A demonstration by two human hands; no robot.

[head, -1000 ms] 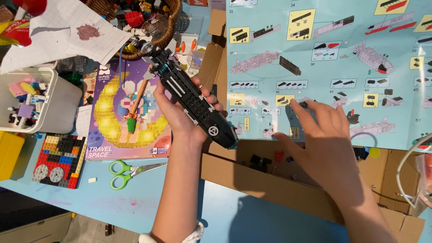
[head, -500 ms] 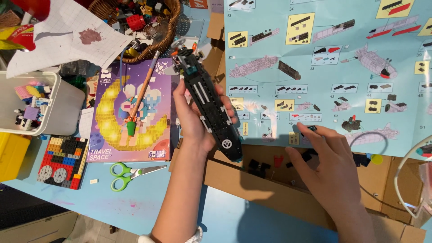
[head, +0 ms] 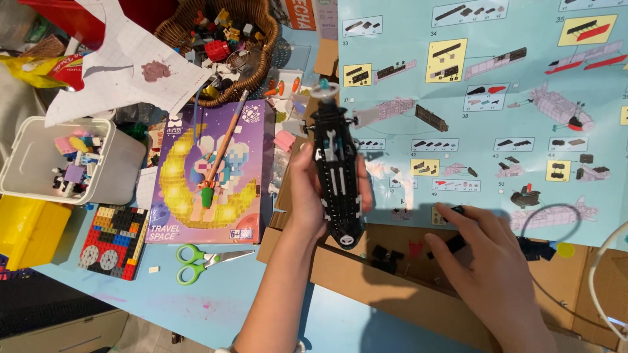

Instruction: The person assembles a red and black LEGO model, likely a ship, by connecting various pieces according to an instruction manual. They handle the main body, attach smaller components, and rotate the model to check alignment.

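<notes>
My left hand (head: 306,196) grips a long black brick-built ship model (head: 337,180) around its middle, holding it lengthwise above the left end of a cardboard tray (head: 392,291). The model's rounded end points toward me. My right hand (head: 494,274) lies palm down inside the tray, its fingertips on small loose black pieces (head: 454,243); whether it pinches one is unclear. A large light-blue instruction sheet (head: 490,98) with numbered building steps lies behind the tray.
Left of the model are a purple picture box (head: 209,176), green scissors (head: 196,261), a small multicoloured brick plate (head: 114,242), a white tub of bricks (head: 72,163) and a yellow box (head: 26,229). A wicker basket of parts (head: 222,39) stands behind. A white cable (head: 602,274) loops at right.
My left hand has turned the black model from a diagonal tilt to almost straight away from me. My right hand has shifted slightly lower among the pieces in the tray.
</notes>
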